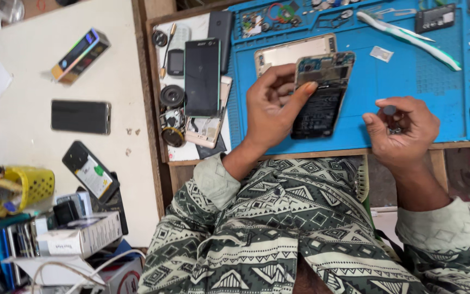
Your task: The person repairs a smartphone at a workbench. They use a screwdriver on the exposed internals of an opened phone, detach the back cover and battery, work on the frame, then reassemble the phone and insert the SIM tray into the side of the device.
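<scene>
My left hand (272, 106) grips an opened phone (322, 92) with its back off, battery and circuit board showing, thumb pressed on its left edge above the blue work mat (409, 98). My right hand (401, 130) is curled around a small dark screwdriver (391, 117), held just right of the phone near the mat's front edge. A gold back cover (292, 51) lies on the mat behind the left hand.
A black phone (202, 76) rests on a white board with round parts and a disassembled frame (208, 130). Two phones (80, 116) and a small box lie on the white table at left. A toothbrush (409, 38) lies on the mat. A yellow basket (28, 188) and boxes stand at the lower left.
</scene>
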### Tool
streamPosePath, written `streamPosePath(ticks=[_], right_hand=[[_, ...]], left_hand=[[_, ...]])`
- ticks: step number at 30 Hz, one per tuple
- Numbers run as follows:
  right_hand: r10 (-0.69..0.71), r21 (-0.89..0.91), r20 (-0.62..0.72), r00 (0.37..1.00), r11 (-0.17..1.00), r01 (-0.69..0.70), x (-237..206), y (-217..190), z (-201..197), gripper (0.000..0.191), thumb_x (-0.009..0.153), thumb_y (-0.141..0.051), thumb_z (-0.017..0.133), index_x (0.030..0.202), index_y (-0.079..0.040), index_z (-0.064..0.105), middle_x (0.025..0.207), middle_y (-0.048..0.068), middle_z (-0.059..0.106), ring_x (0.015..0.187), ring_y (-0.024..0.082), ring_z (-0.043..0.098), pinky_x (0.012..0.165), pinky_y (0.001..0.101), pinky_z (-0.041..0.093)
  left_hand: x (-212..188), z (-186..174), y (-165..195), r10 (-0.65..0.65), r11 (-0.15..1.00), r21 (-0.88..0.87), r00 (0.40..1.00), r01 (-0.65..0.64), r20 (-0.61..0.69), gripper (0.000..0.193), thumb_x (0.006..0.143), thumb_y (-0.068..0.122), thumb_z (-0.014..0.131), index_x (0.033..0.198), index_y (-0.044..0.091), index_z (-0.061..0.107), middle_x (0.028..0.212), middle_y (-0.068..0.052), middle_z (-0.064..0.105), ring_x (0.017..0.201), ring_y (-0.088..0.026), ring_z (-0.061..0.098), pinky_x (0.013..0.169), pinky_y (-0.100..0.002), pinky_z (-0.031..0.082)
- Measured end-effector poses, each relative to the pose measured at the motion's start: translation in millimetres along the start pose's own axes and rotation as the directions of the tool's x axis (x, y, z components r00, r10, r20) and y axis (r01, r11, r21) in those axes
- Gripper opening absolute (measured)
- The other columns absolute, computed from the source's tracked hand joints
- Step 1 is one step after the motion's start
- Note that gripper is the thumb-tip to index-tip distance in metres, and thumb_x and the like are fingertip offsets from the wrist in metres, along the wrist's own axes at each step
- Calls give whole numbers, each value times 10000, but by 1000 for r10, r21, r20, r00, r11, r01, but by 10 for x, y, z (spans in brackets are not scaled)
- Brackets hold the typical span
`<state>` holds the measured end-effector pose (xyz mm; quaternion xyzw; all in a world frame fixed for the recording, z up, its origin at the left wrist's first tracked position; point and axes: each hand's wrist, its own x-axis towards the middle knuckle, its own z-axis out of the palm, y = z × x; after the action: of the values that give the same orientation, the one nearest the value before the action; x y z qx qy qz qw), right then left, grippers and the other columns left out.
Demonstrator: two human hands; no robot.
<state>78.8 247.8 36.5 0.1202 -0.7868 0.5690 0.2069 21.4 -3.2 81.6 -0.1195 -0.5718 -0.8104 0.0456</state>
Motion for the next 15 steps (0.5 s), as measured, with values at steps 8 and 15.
streamPosePath(ticks=[8, 15], right_hand=[[37, -72, 65, 997, 997, -32, -78, -23, -41, 171, 1058, -58, 830, 1069, 26, 682, 899, 47, 636, 717, 43, 570, 626, 163, 420], [2, -136, 104, 995, 991, 12, -107, -49, -35, 169, 1049, -59, 826, 1055, 28, 680, 887, 68, 651, 681, 46, 571, 599, 163, 408]], left_hand=[[-22, -6, -1, -66, 991, -115, 997, 69, 32, 317, 986, 17, 758, 1251, -79, 612, 1079, -151, 737, 985, -142, 730, 910, -280, 628], [-51, -27, -11, -54, 996, -67, 997, 57, 47, 315, 989, 58, 762, 1246, -60, 626, 1105, -136, 739, 1012, -139, 736, 902, -272, 634]])
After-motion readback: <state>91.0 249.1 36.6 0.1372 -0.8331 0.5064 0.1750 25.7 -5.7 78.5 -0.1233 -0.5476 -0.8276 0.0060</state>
